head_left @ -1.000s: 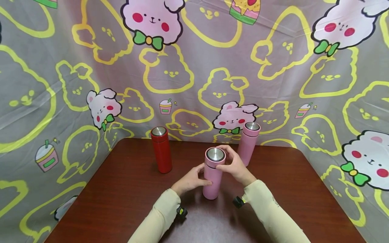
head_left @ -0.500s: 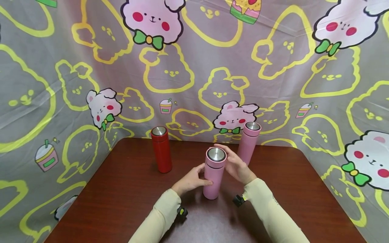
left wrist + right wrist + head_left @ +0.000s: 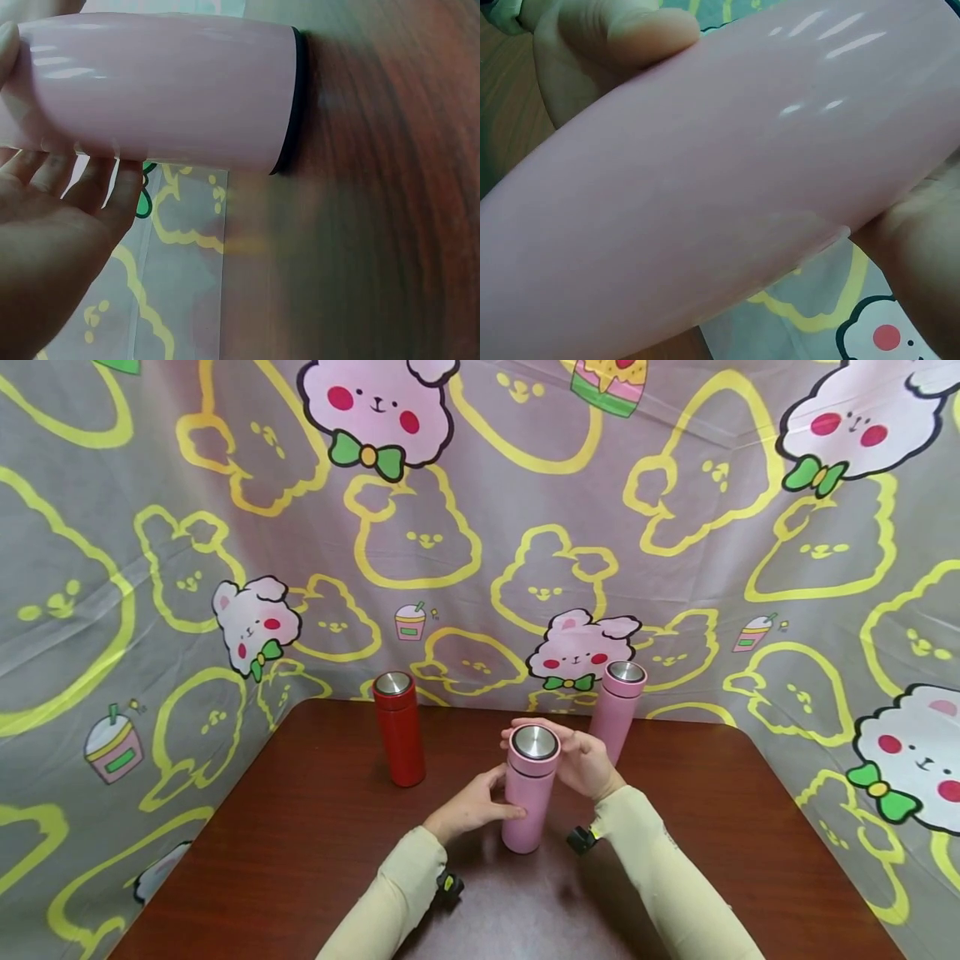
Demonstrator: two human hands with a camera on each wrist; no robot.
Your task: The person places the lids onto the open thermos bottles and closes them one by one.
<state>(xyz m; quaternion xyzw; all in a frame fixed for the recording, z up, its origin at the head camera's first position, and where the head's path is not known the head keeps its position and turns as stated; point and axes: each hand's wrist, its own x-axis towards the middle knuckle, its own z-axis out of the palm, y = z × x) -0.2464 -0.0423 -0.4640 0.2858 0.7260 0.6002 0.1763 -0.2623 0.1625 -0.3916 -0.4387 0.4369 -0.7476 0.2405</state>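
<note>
Near the middle of the table stands a pink thermos flask (image 3: 531,802) with a shiny metal top. My left hand (image 3: 468,806) grips its body, thumb in front and fingers behind; in the left wrist view the fingers of that hand (image 3: 67,217) show along the flask's side. My right hand (image 3: 587,764) is at the upper right of the flask, its fingers reaching behind the lid (image 3: 535,745). Its thumb is hidden in the head view. In the right wrist view, the flask's smooth body (image 3: 720,172) fills most of the picture, with the right hand (image 3: 922,240) at its lower right.
A red thermos flask (image 3: 401,735) stands at the back left of the brown table (image 3: 300,827). Behind my right hand is a second pink flask (image 3: 617,718). A patterned cloth (image 3: 450,527) hangs around the table's back and sides.
My right thumb has come off the front of the lid, and the right hand has turned so its fingers now reach farther left behind the lid. The left hand has stayed still.
</note>
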